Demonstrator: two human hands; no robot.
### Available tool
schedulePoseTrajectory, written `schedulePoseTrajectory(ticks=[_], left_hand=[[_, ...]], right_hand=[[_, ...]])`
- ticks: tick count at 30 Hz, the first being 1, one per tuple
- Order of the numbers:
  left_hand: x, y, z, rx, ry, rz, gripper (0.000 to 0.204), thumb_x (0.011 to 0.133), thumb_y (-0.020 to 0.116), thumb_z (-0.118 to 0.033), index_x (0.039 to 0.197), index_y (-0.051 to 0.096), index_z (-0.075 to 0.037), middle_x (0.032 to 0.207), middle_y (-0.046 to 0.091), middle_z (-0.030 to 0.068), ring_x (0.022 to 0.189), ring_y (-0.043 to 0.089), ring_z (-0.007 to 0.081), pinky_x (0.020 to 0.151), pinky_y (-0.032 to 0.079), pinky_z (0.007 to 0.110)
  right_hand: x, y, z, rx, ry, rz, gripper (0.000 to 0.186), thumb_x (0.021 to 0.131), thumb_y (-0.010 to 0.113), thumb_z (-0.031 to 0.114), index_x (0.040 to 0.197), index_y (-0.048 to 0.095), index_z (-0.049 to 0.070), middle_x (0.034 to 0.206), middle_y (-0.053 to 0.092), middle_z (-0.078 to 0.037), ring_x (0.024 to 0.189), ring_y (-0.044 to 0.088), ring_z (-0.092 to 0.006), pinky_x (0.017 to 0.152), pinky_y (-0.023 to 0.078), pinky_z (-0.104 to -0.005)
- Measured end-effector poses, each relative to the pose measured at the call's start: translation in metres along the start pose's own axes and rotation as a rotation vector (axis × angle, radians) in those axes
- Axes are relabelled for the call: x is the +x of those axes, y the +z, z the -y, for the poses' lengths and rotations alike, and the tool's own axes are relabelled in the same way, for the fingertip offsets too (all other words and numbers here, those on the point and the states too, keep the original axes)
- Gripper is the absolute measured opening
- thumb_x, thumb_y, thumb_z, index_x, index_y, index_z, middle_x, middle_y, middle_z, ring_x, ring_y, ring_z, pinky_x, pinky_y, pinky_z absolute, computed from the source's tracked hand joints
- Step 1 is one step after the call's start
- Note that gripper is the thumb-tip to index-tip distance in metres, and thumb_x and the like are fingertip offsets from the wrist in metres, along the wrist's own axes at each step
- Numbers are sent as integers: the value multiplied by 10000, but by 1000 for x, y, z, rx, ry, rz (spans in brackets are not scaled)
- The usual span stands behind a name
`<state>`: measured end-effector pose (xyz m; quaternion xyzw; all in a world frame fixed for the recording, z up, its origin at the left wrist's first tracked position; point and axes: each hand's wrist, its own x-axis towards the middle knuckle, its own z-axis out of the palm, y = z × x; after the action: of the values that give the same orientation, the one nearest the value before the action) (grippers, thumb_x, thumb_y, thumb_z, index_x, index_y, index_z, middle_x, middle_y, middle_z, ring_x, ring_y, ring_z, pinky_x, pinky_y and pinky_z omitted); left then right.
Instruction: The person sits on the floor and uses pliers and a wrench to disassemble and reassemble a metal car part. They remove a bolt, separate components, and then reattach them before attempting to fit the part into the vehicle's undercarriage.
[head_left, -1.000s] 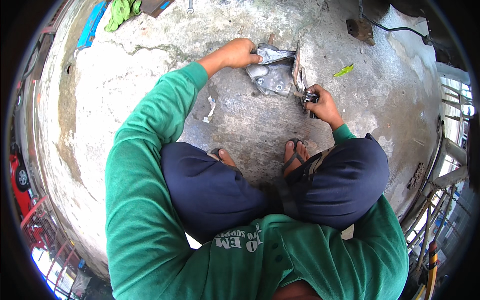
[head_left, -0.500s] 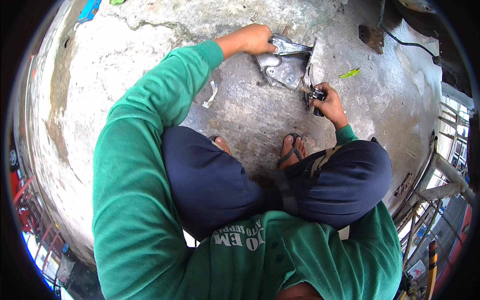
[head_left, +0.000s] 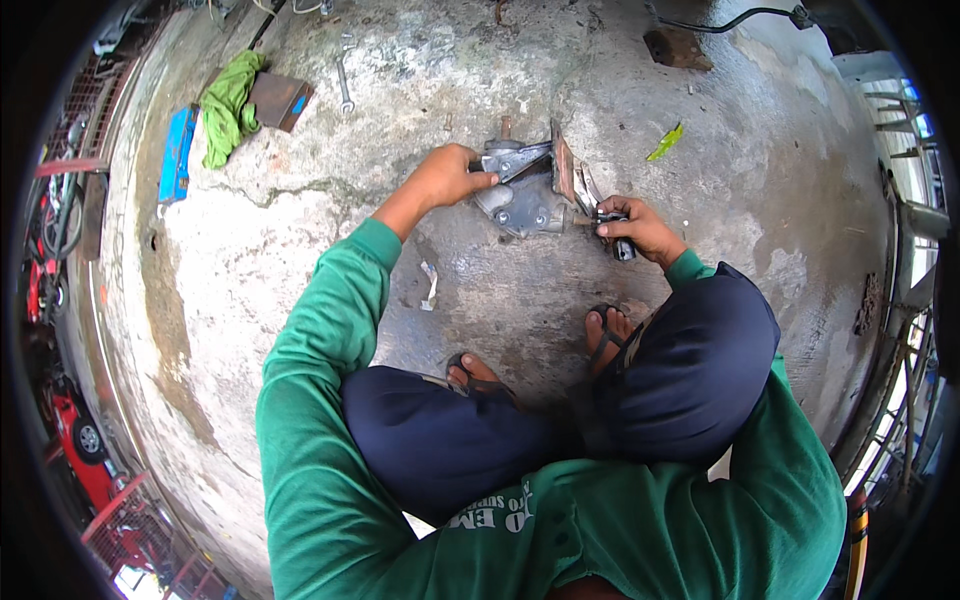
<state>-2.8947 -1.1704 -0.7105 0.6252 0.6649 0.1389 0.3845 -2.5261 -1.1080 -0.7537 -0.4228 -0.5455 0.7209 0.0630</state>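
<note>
You are squatting over a concrete floor, where a grey metal part lies just ahead of you. Your left hand has its grip closed on the part's far left corner. Your right hand grips a black and silver tool at the part's right end; whether they touch is unclear. Farther off, to your left, lie a wrench and a green cloth.

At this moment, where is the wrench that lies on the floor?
In the head view, the wrench lies toward the upper left, just right of the brown flat piece and farther out than the left hand.
</note>
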Motion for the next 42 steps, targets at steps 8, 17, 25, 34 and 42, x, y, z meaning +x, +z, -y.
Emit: schedulePoseTrajectory(ticks=[8, 17, 25, 34, 42], left_hand=[[4, -8, -12, -160, -201, 171, 320, 930, 752, -297, 995, 692, 11, 655, 656, 62, 541, 613, 147, 509, 477, 314], [-1, -11, -13, -205, -186, 165, 328, 919, 760, -316, 954, 706, 7, 613, 650, 53, 507, 612, 147, 508, 483, 312], [11, 0, -15, 73, -39, 27, 406, 849, 777, -382, 1007, 754, -9, 901, 733, 220, 878, 711, 396, 797, 544, 457], [7, -3, -69, 197, -178, 90, 373, 878, 738, -365, 973, 763, -6, 992, 736, 227, 953, 716, 391, 849, 560, 484], [6, -6, -64, 144, -125, 117, 317, 875, 705, -296, 992, 764, -7, 1033, 734, 229, 986, 716, 379, 883, 563, 465]], right_hand=[[4, -3, 1, 234, 116, 130, 408, 874, 762, 80, 1220, 600, -62, 859, 674, -73, 642, 670, -164, 622, 543, -293], [7, -8, 6, 47, 66, 159, 238, 878, 784, 116, 1029, 676, -33, 812, 679, -48, 707, 664, -145, 634, 535, -311], [37, -48, 122, -554, -65, -108, 333, 888, 788, 290, 1009, 692, -5, 824, 691, -82, 785, 656, -149, 640, 514, -323], [192, 42, 251, -1234, -663, 60, 382, 878, 749, 317, 1061, 687, -12, 1012, 720, -217, 947, 695, -389, 817, 536, -477], [351, 151, 240, -1416, -726, 18, 436, 971, 609, 164, 1397, 557, 94, 1284, 648, -214, 1195, 621, -395, 1028, 507, -496]])
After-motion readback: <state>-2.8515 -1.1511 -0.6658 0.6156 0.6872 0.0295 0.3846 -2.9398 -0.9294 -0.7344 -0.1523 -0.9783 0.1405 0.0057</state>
